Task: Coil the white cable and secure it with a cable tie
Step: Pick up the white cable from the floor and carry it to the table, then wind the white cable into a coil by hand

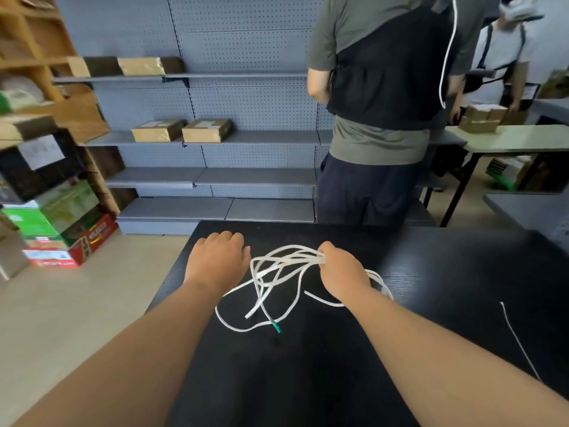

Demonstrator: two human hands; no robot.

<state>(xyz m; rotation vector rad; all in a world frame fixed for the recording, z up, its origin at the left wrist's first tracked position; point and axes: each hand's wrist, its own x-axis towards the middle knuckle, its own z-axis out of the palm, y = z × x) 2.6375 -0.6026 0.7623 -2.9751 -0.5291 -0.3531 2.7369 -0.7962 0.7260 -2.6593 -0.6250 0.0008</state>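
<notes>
A white flat cable [278, 266] lies in loose, tangled loops on the black table [308, 365], with a green tip [276, 327] at one end. My right hand [341, 272] grips a bundle of several cable strands at the loops' right side. My left hand [217, 260] rests on the table just left of the loops, fingers bent downward, holding nothing. A thin white cable tie [520, 342] lies on the table to the right, apart from both hands.
A person in a grey shirt and black vest [381, 118] stands just beyond the table's far edge. Grey shelves [215, 137] carry cardboard boxes. Stacked cartons [55, 229] sit on the floor at left. Another table [517, 140] stands at right.
</notes>
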